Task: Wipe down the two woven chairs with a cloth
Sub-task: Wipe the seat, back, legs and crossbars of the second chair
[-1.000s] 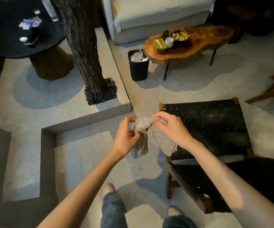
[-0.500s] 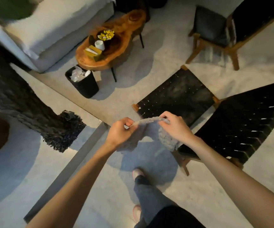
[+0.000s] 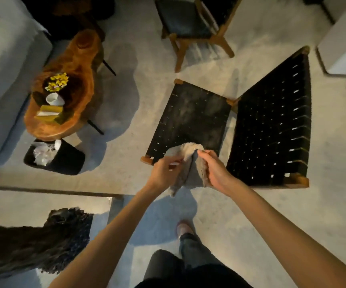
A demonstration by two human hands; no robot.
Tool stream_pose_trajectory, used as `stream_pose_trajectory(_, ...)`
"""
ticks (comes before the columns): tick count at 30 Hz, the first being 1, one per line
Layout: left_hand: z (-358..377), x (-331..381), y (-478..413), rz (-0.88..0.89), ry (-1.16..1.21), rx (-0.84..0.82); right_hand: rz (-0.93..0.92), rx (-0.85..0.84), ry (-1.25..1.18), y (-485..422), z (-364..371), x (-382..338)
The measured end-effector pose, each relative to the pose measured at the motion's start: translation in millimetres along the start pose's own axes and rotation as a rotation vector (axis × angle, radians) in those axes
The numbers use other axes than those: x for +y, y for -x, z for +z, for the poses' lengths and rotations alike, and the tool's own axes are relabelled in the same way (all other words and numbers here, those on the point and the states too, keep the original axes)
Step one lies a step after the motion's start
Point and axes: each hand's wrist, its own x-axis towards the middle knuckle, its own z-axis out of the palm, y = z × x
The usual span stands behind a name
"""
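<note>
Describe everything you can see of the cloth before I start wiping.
The cloth is pale grey-beige with a fuzzy, towel-like nap. It is bunched and folded into a hump between both hands: the left hand pinches its left side, and the right hand grips its right side. A loose tail hangs below the left hand. In the picture it overlaps the near edge of the dusty black woven seat; whether it touches the seat cannot be told.

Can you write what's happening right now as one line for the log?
left hand: pinches cloth | right hand: grips cloth | cloth: bunched between hands, by woven chair | seat: looks dusty
</note>
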Motion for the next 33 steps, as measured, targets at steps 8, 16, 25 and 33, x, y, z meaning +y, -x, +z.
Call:
stream_pose_trajectory(8, 18.8, 11.4, -23.7, 0.207, 0.060, -0.413, -0.175, 0.265, -0.103, 29.6, -20.4, 16.9)
stream_pose_trajectory(16, 23.5, 5.4, -27.4, 0.201, 0.085, -0.713, -0.178, 0.737, -0.222, 68.0, -15.3, 61.7)
stream_pose_trajectory(25, 73.5, 1.7, -39.9, 0.283, 0.091, -0.653, -0.202, 1.127, -0.353, 86.6, -66.0, 116.4)
stream_pose_trajectory(33, 186.8, -37.0, -86.3, 0.524, 0.101, -0.583, -0.430, 1.163, -0.371, 20.3, -120.1, 170.4)
